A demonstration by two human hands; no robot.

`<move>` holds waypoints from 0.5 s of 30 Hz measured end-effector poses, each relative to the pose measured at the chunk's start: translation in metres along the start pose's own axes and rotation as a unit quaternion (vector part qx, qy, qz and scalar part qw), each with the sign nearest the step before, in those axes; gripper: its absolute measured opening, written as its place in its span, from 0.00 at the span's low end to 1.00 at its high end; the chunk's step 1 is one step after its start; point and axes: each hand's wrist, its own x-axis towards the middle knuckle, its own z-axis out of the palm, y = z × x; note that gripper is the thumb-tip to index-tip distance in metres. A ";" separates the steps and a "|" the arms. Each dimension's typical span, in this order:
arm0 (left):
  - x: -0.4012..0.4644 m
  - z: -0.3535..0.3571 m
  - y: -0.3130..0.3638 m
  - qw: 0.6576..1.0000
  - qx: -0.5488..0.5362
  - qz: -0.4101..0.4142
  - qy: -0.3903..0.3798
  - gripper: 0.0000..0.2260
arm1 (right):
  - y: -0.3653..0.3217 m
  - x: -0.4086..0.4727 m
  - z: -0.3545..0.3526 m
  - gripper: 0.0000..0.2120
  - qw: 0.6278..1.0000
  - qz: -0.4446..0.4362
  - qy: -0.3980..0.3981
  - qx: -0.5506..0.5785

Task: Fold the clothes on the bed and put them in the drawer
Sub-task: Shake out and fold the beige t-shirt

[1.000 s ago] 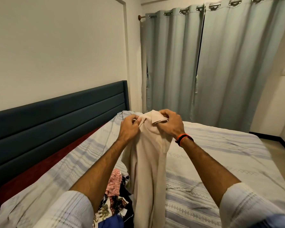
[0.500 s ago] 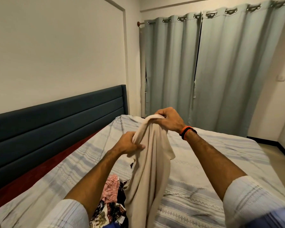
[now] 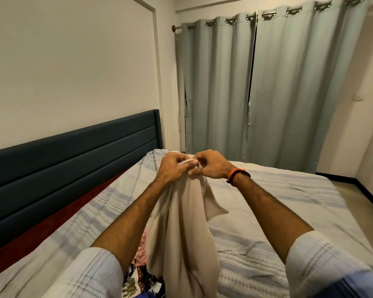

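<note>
The step in hand looks like finding the top edge of the beige garment [image 3: 181, 229] so it can be opened out flat before folding. To do that well, the 2 hands should keep hold of the same hem or collar edge and slide apart along it until the cloth hangs square, not twisted; at present it hangs as a bunched column, with 1 loose flap sticking out to the right. Lowering it onto a bare part of the bed [image 3: 289, 203] would likely make the fold neater than working in the air, and it should be kept away from the pile of other clothes [image 3: 138, 276] so nothing gets caught up with it.

The left hand [image 3: 171, 167] has its fingers curled, pinching a pale edge of the garment between thumb and fingertips. The right hand [image 3: 211, 165], with an orange and black band [image 3: 237, 176] at the wrist, is likewise curled and pinches the cloth just beside the left; the 2 hands are touching or nearly so. Neither is spread.

The garment is held up above the bed, hanging down between the forearms, its lower end out of view at the bottom edge. The patterned and pink clothes lie on the bed below the left forearm. No drawer is in view.
</note>
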 end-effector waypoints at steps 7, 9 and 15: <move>-0.002 -0.008 -0.025 0.994 -0.037 -0.077 -0.075 0.19 | 0.020 0.002 -0.008 0.05 0.989 -0.022 0.027 0.145; -0.011 -0.008 -0.036 0.979 -0.011 -0.124 -0.159 0.19 | 0.024 0.002 -0.010 0.06 0.976 -0.019 0.056 0.207; -0.023 0.000 -0.063 0.971 0.038 -0.162 -0.170 0.27 | 0.038 0.009 -0.015 0.08 0.969 0.021 0.100 0.225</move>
